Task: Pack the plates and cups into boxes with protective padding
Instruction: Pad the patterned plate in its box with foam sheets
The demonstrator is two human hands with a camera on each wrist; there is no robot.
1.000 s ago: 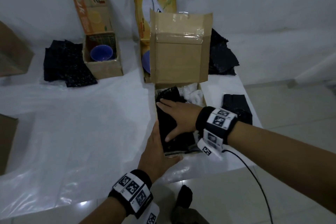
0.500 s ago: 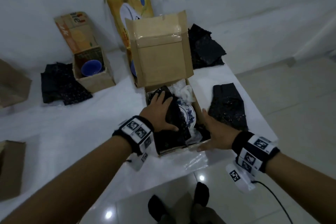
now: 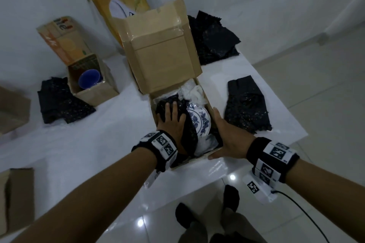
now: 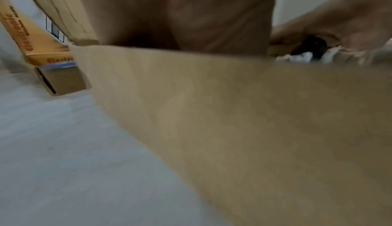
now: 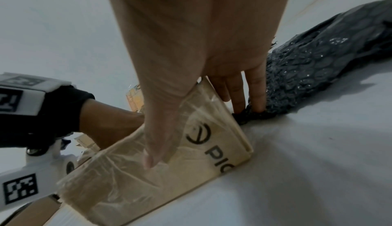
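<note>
At the far left a small box (image 3: 92, 87) already holds a blue cup (image 3: 88, 79), with black wrap (image 3: 59, 100) beside it — no padding shows on top of the cup, so I judge that box not finished. Behind the middle stands a yellow box (image 3: 122, 0); its inside is hidden. In the open box (image 3: 209, 102) near the table (image 3: 98, 144) edge, the left hand (image 3: 171, 119) lies flat with straight fingers on the black padding (image 3: 189, 136), pressing it down. Just right of it a blue-patterned plate (image 3: 198, 122) stands on its edge, partly uncovered, with white paper (image 3: 192, 90) behind it. The right hand (image 3: 227, 138) is also flat and wide — its palm lies against the outer right wall and its thumb on the front, holding nothing. More wrap (image 3: 246, 104) lies at the right. The plate probably wants more cover, and the lid (image 3: 164, 55) stands open. Compared with half a second ago, both hands are in nearly the same place; the view has only come a little closer.
</note>
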